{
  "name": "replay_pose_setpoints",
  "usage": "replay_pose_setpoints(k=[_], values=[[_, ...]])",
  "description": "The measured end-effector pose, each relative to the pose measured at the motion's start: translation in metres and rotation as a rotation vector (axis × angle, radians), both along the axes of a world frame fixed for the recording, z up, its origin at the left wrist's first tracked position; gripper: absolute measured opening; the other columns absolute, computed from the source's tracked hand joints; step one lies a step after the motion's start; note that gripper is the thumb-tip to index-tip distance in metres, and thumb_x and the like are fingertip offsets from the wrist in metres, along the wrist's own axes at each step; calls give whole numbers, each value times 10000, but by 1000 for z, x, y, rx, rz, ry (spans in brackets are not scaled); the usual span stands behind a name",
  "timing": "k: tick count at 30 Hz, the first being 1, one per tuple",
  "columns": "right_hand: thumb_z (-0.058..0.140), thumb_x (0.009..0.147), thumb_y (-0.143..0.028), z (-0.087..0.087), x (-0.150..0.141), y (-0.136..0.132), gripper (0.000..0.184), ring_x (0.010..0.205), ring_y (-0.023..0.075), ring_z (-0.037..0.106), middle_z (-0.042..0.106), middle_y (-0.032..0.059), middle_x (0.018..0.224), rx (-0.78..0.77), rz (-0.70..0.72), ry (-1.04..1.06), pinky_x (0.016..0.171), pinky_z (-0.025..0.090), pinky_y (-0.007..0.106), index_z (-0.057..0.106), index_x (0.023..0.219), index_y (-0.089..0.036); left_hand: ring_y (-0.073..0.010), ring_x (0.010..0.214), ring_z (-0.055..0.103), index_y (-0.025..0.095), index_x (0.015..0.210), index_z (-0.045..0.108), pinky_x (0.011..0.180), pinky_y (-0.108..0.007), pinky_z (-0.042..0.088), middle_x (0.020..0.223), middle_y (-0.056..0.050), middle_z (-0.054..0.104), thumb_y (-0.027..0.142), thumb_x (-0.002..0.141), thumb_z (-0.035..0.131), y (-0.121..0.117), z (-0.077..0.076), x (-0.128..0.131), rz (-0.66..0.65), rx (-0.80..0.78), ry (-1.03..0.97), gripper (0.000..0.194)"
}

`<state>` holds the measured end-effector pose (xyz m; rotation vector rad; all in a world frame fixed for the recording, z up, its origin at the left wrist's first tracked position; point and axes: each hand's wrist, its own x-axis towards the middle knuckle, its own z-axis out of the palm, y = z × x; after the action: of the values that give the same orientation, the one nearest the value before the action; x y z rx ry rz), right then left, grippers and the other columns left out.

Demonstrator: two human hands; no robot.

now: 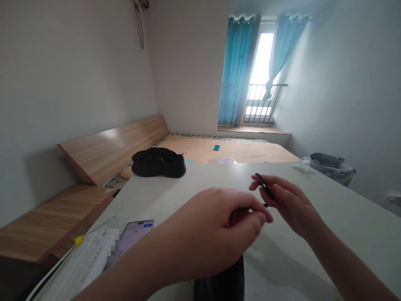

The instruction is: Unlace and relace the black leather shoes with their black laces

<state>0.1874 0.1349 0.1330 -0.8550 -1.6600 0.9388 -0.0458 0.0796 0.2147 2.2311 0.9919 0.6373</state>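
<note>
A dark shoelace [263,184] forms a loop at the fingers of my right hand [291,205], which is closed on it. My left hand [209,234] reaches across the middle with thumb and index finger pinched together. A short dark piece of the lace shows between those fingertips and my right hand. Below my left hand, part of a black shoe [221,284] shows at the bottom edge; my hand and wrist cover most of it. Another black shoe [159,164] lies at the table's far left corner.
On the white table [188,188], a lit phone [136,234] and a clear plastic packet [84,259] lie left of my forearm. Beyond are a wooden bed board [250,151] and, at right, a lined bin [333,165].
</note>
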Motion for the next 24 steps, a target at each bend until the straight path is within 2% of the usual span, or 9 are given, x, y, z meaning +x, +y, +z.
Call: replay_pose_setpoints(k=[2,5,7,9,12,17,21,24], values=[[513,915,-424,-5,-6,-3,328,688,181,567,696,78,986,103,-34,-261,586,430,299,659,1151,-247,-130,737,603,293,978,695,592,-248,392,833,56,697,273,927,459,4,1,-2,79,79,17,242],[523,918,-425,-9,-16,-7,288,800,225,637,725,56,945,175,-55,-685,677,448,316,672,1110,-268,-168,797,621,272,993,691,641,-278,410,875,23,710,249,915,449,11,-6,-5,107,155,153,256],[514,918,-442,-12,-20,-7,276,747,220,635,726,48,879,121,-26,-839,639,429,303,683,1048,-267,-201,838,645,263,996,687,674,-304,429,918,-5,720,229,912,432,14,-13,-5,83,162,293,271],[511,914,-442,-14,-20,-3,269,654,192,589,693,37,755,25,31,-882,576,388,279,690,921,-242,-233,842,669,244,1023,667,673,-325,442,927,-35,726,207,908,420,14,-17,-4,83,157,468,275],[509,906,-391,-16,-17,3,280,615,151,504,592,10,657,-78,129,-788,564,359,259,621,733,-201,-266,841,692,203,1047,642,667,-339,464,924,-76,735,182,898,429,13,-17,-1,128,127,648,260],[529,879,-488,-12,-14,5,368,562,108,354,401,-38,601,-227,197,-338,522,316,235,516,669,-186,-314,860,699,176,845,706,690,-377,496,894,-113,748,185,875,459,14,-16,0,180,94,732,249],[614,822,-526,-12,-14,1,414,555,110,360,430,-24,579,-291,161,-124,527,339,249,526,615,-178,-318,816,710,174,850,724,658,-377,506,863,-128,751,204,902,428,15,-17,0,205,89,775,302],[666,765,-544,-12,-15,-1,436,542,118,338,390,-28,554,-340,156,49,531,361,269,491,574,-192,-335,774,710,142,808,734,621,-381,506,820,-160,744,172,878,448,17,-20,1,220,96,807,296]])
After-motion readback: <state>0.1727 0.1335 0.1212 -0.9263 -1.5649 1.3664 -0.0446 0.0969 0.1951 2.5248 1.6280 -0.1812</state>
